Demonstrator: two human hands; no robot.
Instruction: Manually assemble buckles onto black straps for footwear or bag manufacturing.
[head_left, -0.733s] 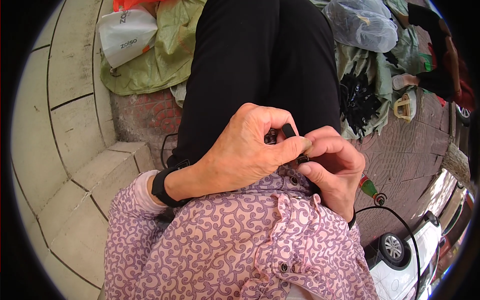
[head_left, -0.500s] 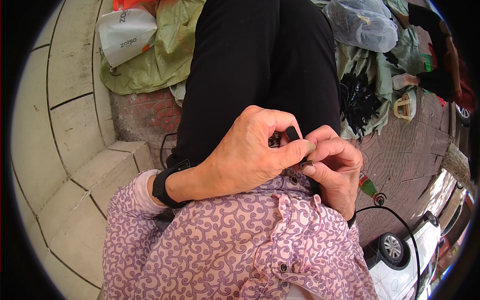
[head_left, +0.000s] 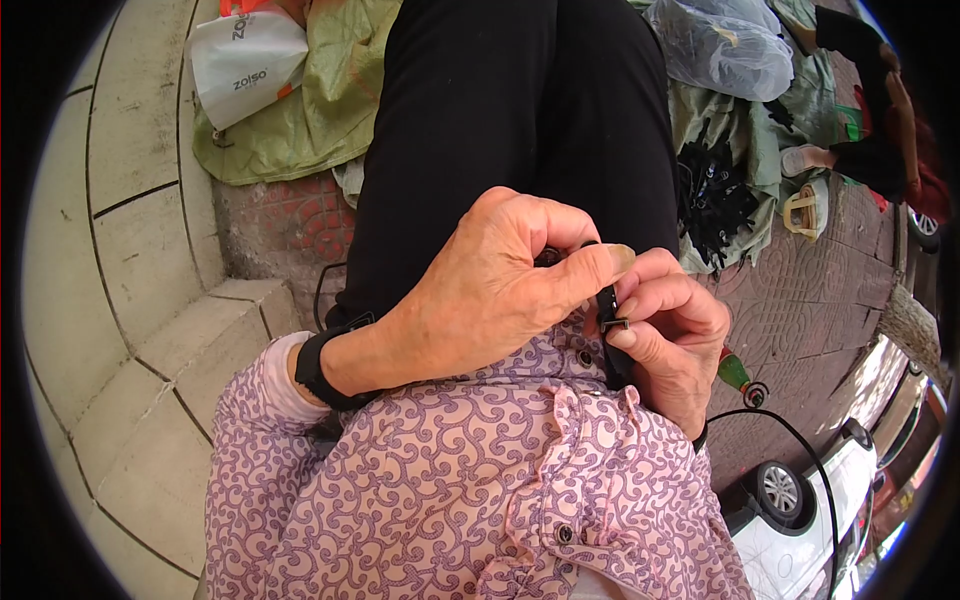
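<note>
Above my lap, my left hand (head_left: 505, 280) is closed, thumb pressed against the bent forefinger, on the upper end of a narrow black strap (head_left: 607, 301). My right hand (head_left: 678, 325) pinches the same strap lower down, at a small metal buckle (head_left: 616, 324) that sticks out between thumb and fingertips. Below the buckle the strap runs on toward my shirt, partly behind the right thumb. What lies inside the curled left fingers is mostly hidden. To the right of my knees, a heap of similar black pieces (head_left: 712, 195) lies on a green sheet (head_left: 762, 215).
A clear plastic bag (head_left: 722, 45) sits beyond the heap. At far left are a white bag (head_left: 248, 65) on an olive sack (head_left: 325, 125) and a pale stone step (head_left: 190, 330). On the right are a green bottle (head_left: 733, 370), a black cable (head_left: 800, 440), another person (head_left: 880, 130) and a white car (head_left: 800, 530).
My left thumb has slid up along the strap and now covers its upper end, which stuck out before. More strap shows between my hands; the right hand has barely moved.
</note>
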